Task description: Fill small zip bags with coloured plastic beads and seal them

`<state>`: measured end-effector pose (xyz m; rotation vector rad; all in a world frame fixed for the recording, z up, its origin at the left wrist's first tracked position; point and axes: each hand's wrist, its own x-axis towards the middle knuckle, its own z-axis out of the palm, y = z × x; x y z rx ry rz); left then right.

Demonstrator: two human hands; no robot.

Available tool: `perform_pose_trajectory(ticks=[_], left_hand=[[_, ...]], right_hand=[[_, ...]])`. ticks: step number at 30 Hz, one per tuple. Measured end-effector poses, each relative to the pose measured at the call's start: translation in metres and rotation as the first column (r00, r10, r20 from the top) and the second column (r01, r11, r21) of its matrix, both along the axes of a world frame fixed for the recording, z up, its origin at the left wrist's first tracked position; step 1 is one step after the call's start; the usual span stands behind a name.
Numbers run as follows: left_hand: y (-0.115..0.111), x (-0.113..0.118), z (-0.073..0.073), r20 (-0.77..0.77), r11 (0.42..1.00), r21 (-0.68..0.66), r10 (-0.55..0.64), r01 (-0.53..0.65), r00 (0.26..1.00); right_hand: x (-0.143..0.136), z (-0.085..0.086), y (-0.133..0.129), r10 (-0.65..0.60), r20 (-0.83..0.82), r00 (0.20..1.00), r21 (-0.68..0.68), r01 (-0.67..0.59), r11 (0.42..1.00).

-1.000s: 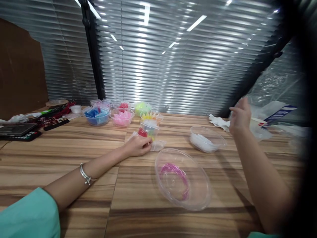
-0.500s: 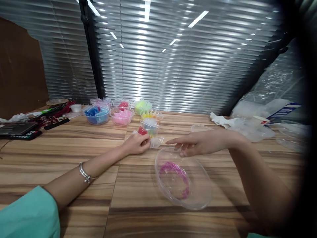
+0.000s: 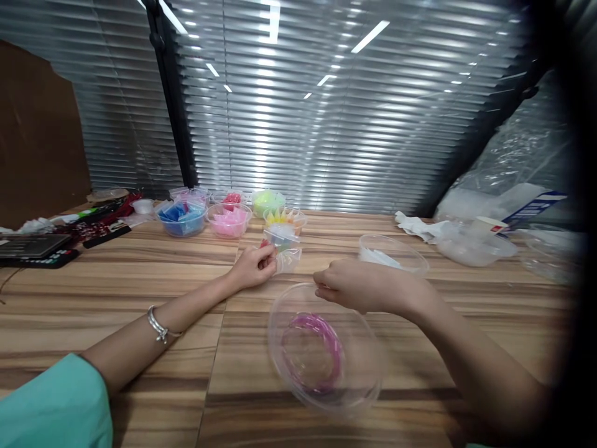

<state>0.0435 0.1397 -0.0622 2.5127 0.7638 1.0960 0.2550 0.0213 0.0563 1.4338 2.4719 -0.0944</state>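
On the brown-striped wooden table [image 3: 158, 267], near its left edge, we find a flat black device with keys [image 3: 63, 256], and behind it a tangle of dark red cords [image 3: 119, 214]. Along the far edge there follows a round transparent plastic bowl [image 3: 181, 234] holding blue pieces [image 3: 175, 213], and next to it are pale pink pieces [image 3: 228, 219] in a similar vessel.

Our left hand [image 3: 254, 267] is nearer to us, slightly to the right of these. Its fingers are folded and closed upon a small transparent plastic bag [image 3: 290, 260], which sticks out on their right. Behind, toward the far edge, we notice yellow spiky pieces [image 3: 278, 217].

Closer to the near edge there is a large transparent plastic basin [image 3: 357, 358], somewhat blurred, and in it a ring of shiny magenta cord [image 3: 334, 350]. Our right hand [image 3: 359, 285] is over its far rim, with the fingers bent; whether they pinch something, we cannot tell. The two hands are apart from each other.

Behind the right hand stands a transparent container [image 3: 413, 258] with white strips [image 3: 379, 258], and toward the far right corner lie a crumpled white paper [image 3: 415, 226] and a blue-and-white packet [image 3: 532, 210].
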Motion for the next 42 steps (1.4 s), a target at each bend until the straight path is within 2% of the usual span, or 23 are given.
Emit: perform_pose_trajectory(ticks=[2, 4, 7, 11, 14, 17, 19, 20, 23, 24, 25, 29, 31, 34, 39, 42], left_hand=[[0.003, -0.001, 0.008, 0.028, 1.000, -0.017, 0.010, -0.009, 1.000], [0.006, -0.003, 0.022, 0.046, 0.999, -0.037, 0.012, -0.010, 0.999], [0.004, -0.005, 0.052, 0.054, 0.997, -0.082, 0.017, -0.012, 0.998], [-0.013, -0.006, 0.094, 0.037, 0.990, -0.137, 0.042, -0.036, 0.998], [-0.032, -0.007, 0.117, -0.086, 0.983, -0.183, 0.002, -0.018, 0.996], [-0.048, -0.009, 0.133, -0.317, 0.982, -0.167, 0.028, -0.085, 0.948], [-0.058, -0.011, 0.141, -0.390, 0.983, -0.137, 0.056, -0.118, 0.919], [-0.063, -0.011, 0.145, -0.403, 0.983, -0.129, 0.066, -0.128, 0.913], [-0.080, -0.011, 0.154, -0.386, 0.982, -0.153, 0.046, -0.113, 0.922], [-0.086, -0.011, 0.156, -0.368, 0.980, -0.179, 0.017, -0.089, 0.930], [-0.091, -0.010, 0.158, -0.348, 0.975, -0.212, -0.016, -0.062, 0.937], [-0.108, -0.006, 0.164, -0.280, 0.943, -0.333, -0.102, 0.003, 0.955], [-0.111, -0.007, 0.166, -0.242, 0.926, -0.375, -0.141, 0.041, 0.960], [-0.109, -0.011, 0.171, -0.222, 0.887, -0.454, -0.204, 0.084, 0.954], [-0.098, -0.021, 0.179, -0.245, 0.788, -0.596, -0.365, 0.158, 0.898], [-0.091, -0.027, 0.180, -0.227, 0.738, -0.640, -0.447, 0.213, 0.865]], right_hand=[[-0.003, -0.002, 0.000, 0.005, -0.032, 0.999, -0.022, -0.006, 1.000], [-0.008, -0.004, -0.002, 0.028, -0.065, 0.998, 0.004, -0.028, 1.000], [-0.018, -0.008, -0.007, 0.081, -0.076, 0.994, 0.113, -0.072, 0.991], [-0.032, -0.012, -0.012, 0.099, -0.052, 0.994, 0.184, -0.088, 0.979], [-0.037, -0.011, -0.015, 0.118, -0.063, 0.991, 0.242, -0.099, 0.965], [-0.039, -0.003, -0.020, 0.095, -0.127, 0.987, 0.330, -0.048, 0.943], [-0.038, 0.003, -0.023, 0.081, -0.232, 0.969, 0.445, 0.031, 0.895], [-0.038, 0.005, -0.024, 0.100, -0.301, 0.948, 0.524, 0.077, 0.848], [-0.037, 0.009, -0.024, 0.300, -0.413, 0.860, 0.756, 0.140, 0.640], [-0.037, 0.008, -0.023, 0.370, -0.404, 0.836, 0.799, 0.126, 0.588], [-0.037, 0.007, -0.022, 0.423, -0.390, 0.818, 0.822, 0.102, 0.560], [-0.039, -0.001, -0.018, 0.533, -0.393, 0.749, 0.820, 0.023, 0.572], [-0.039, -0.005, -0.018, 0.576, -0.396, 0.715, 0.829, 0.008, 0.560], [-0.040, -0.009, -0.020, 0.587, -0.381, 0.714, 0.839, 0.001, 0.544], [-0.043, -0.008, -0.027, 0.519, -0.436, 0.736, 0.783, 0.025, 0.622], [-0.046, -0.006, -0.032, 0.502, -0.447, 0.740, 0.745, -0.003, 0.667]])
